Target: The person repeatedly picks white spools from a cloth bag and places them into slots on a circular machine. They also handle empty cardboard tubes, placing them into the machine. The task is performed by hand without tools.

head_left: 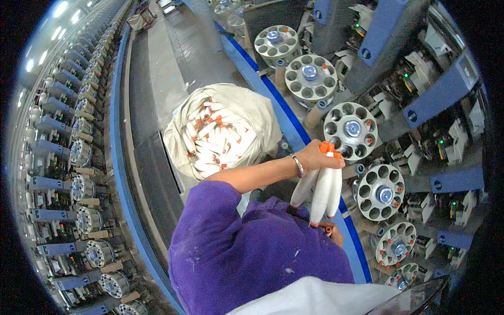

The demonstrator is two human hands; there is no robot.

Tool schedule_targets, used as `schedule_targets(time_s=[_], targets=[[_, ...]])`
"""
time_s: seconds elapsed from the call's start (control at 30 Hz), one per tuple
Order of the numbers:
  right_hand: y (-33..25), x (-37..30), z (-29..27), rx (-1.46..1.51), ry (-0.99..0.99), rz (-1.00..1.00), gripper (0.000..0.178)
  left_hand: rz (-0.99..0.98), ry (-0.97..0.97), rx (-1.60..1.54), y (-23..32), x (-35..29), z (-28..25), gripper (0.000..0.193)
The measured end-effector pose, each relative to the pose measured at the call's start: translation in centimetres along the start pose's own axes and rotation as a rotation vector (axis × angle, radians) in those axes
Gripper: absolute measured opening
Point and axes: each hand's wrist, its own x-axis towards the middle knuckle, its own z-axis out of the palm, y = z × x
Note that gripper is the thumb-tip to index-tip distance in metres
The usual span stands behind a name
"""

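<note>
My left hand (313, 157), with a metal bangle at its wrist, is closed round the orange tops of several white yarn bobbins (321, 197). Their wound bodies hang down from it. Just beyond that hand is a round magazine (340, 116) with a ring of pockets, a few showing orange bobbin tops. Below the hanging bobbins, partly hidden by my purple sleeve, my right hand (336, 234) is closed round another bobbin (328, 230), of which only an orange-ringed end shows. A cream cloth sack (257, 105) full of white bobbins with orange ends stands left of my hands.
More round magazines (358, 195) line the machine at right, beside blue panels (441, 97). A blue rail (286, 113) runs along its front. Across the grey floor (149, 173), a second long machine (81, 189) fills the left side.
</note>
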Motion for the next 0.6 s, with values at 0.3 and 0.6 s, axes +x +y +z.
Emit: schedule_targets(time_s=[0.3, 0.6], targets=[[8.7, -3.0, -4.5, 0.871, 0.366, 0.128, 0.026, -0.092, 0.052, 0.061, -2.6, 3.9, 3.8, 0.036], [-3.5, 1.2, 3.0, 0.654, 0.273, 0.174, 0.044, -0.126, -0.170, 0.249, -2.3, 8.7, 3.2, 0.045]])
